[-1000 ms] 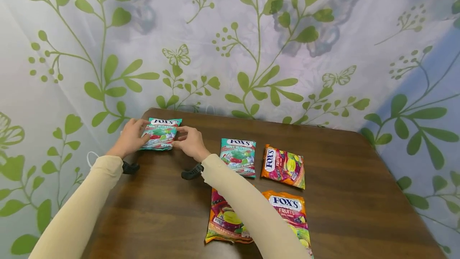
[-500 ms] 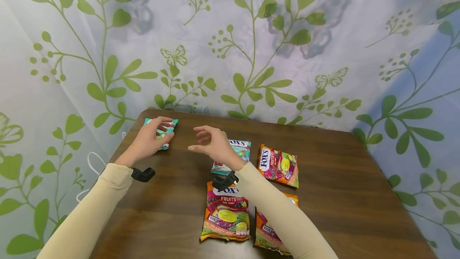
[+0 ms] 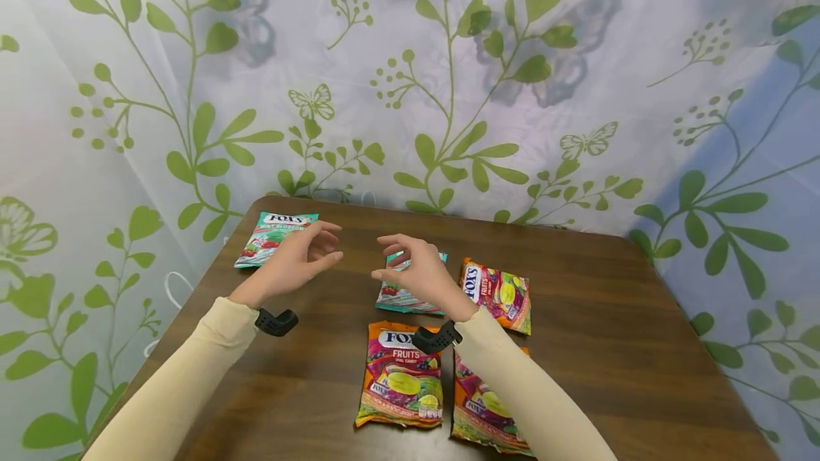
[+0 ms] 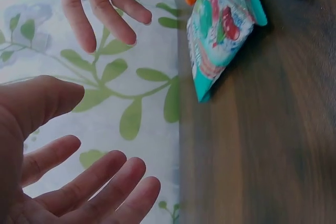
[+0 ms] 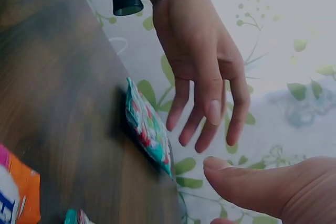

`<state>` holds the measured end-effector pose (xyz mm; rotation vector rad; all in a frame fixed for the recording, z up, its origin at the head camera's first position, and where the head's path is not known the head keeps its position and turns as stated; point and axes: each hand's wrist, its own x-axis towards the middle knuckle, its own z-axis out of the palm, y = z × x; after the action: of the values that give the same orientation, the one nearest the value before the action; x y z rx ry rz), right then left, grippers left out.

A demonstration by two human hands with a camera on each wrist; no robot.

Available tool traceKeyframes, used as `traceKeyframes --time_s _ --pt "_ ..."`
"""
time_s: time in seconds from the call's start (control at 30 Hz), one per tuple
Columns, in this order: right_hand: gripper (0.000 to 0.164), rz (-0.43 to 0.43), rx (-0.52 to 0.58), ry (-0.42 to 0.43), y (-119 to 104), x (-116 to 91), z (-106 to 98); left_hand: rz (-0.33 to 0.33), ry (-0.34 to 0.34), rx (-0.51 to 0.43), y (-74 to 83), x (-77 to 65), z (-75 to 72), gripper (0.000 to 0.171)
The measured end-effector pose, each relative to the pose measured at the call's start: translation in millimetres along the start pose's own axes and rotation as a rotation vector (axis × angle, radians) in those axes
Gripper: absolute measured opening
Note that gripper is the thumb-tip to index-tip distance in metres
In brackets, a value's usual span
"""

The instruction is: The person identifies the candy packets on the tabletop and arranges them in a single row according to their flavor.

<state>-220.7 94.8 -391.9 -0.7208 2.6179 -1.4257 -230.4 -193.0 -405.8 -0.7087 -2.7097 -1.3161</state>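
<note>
My left hand is held above the table with loosely bent fingers and nothing in them. Just behind it, at the far left corner, lies a teal Fox's Mint Blossom candy packet, partly covered by the hand in the head view. My right hand, also holding nothing, hovers over a second teal mint candy packet and hides much of it. That packet shows in the left wrist view too. The right wrist view has the corner packet beside my left hand, apart from it.
Right of the middle mint packet lies a small orange Fox's Fruits candy packet. Nearer me are two larger fruit candy packets, one in full view, the other partly under my right forearm. A patterned curtain hangs behind the brown table.
Both hands have let go of the mint packet at the far left corner, which stays there. They have lifted and moved right, the right hand now over the middle mint packet.
</note>
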Motion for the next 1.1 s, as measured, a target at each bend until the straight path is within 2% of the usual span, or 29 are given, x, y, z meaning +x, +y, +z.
traceKeyframes --time_s 0.17,0.4,0.8,1.1 --pt "0.055 0.039 -0.015 0.048 14.2 -10.6 -8.9 0.011 -0.038 -0.013 3.8 4.0 11.4 0.049" --pt "0.049 0.098 -0.043 0.094 29.2 -22.1 -18.4 0.033 -0.052 -0.014 5.8 7.5 26.0 0.05" --pt "0.06 0.168 -0.037 0.137 54.7 -35.2 -25.3 0.031 -0.111 -0.07 -0.4 12.6 55.4 0.05" --pt "0.059 0.186 -0.063 0.162 67.7 -37.7 -25.9 -0.025 -0.15 -0.094 -5.7 17.4 69.8 0.055"
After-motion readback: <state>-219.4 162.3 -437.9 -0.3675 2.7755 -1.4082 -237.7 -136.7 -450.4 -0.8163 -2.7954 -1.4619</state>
